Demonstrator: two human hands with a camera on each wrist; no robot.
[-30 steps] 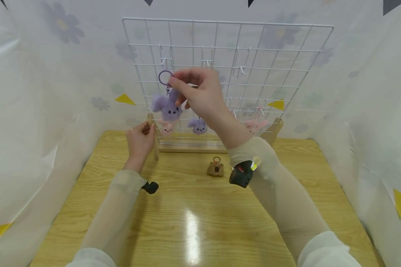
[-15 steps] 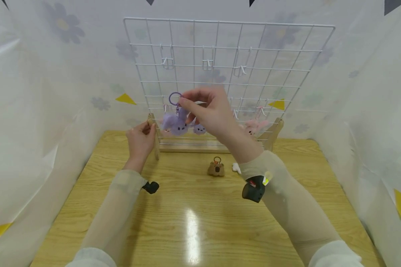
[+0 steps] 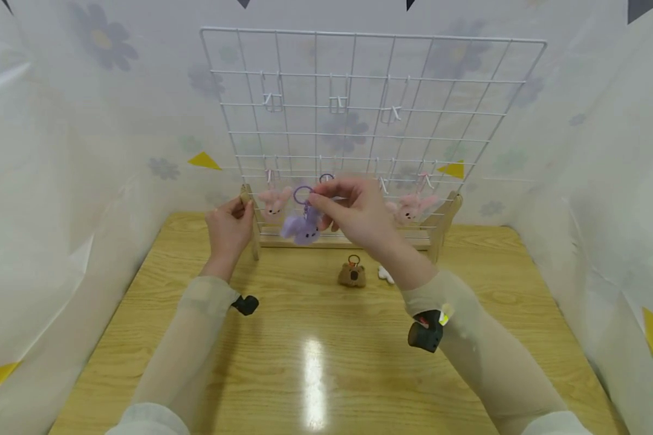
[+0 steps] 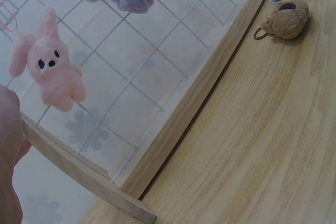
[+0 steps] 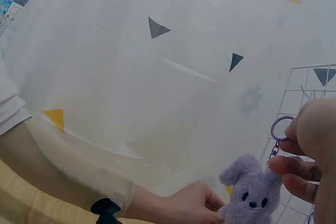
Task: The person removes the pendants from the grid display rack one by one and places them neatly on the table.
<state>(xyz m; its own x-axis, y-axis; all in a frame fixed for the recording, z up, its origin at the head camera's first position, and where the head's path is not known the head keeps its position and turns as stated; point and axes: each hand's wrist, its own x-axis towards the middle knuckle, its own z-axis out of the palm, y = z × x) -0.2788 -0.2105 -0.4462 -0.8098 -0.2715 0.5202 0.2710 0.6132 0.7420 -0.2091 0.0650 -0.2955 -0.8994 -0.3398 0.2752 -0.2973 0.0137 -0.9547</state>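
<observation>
- A white wire grid rack (image 3: 370, 35) with white hooks stands in a pale wooden stand (image 4: 186, 111) on the wood-grained table (image 3: 283, 338).
- A pink plush rabbit (image 4: 58, 72) hangs at the rack's left; another pink plush (image 3: 410, 208) hangs at its right.
- A brown plush bear-like keychain (image 3: 352, 276) and a small white plush (image 3: 385, 275) lie on the table before the rack.
- The left hand (image 3: 230, 229) grips the stand's left upright.
- The right hand (image 3: 359, 211) pinches the purple ring (image 5: 272, 128) of a purple plush rabbit (image 3: 303, 228), which dangles beside the fingers, before the rack's lower part.
- In the head view, the right hand covers whatever hangs from a second dark ring (image 3: 326, 175); the white plush is partly hidden by the forearm.
- The left wrist view cuts off most of the left hand.
</observation>
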